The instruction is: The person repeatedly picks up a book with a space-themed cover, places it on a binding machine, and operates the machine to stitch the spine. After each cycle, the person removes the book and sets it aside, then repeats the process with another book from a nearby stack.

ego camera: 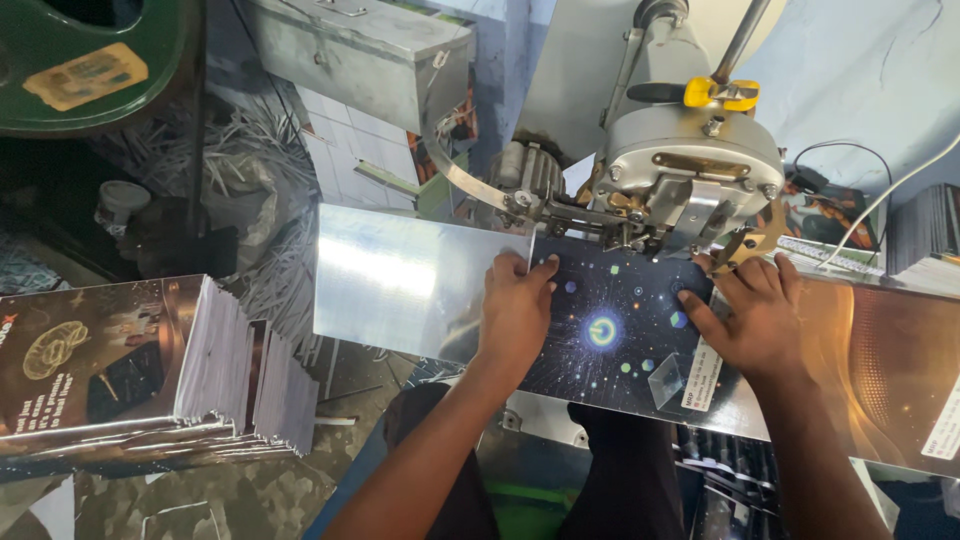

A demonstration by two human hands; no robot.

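Glossy dark printed booklet (610, 335), starfield pattern with a bright ring near its middle, lies flat on the polished metal work plate (400, 285) directly under the head of the grey stitching machine (690, 170). Long axis of the booklet runs roughly 9-to-3 o'clock across the view; its far edge sits under the machine's metal foot, at 12 o'clock from both hands. Left hand (515, 310): palm down, fingers loosely curled and pressed flat on the booklet's left end, fingertips toward 12 o'clock, close to the mechanism; nothing gripped, only held down. Right hand (755, 315): palm down, fingers spread and extended toward 11 o'clock, resting on the booklet's right end, fingertips just beside a brass-coloured guide at the machine's base; likewise pressing, not clasping. Right fingertips look nearer to the machine's working point than the left, though the exact contact is hidden by the housing. Both hands bracket the ring pattern, which lies between them. At 3 o'clock from the right hand, an orange-brown printed sheet (880, 360) lies alongside the booklet on the same level. At 9 o'clock, well apart from the left hand, a tall stack of similar booklets (150, 365) stands with spines fanned. Paper trimmings (250, 170) heaped beyond the stack, at 10 o'clock.
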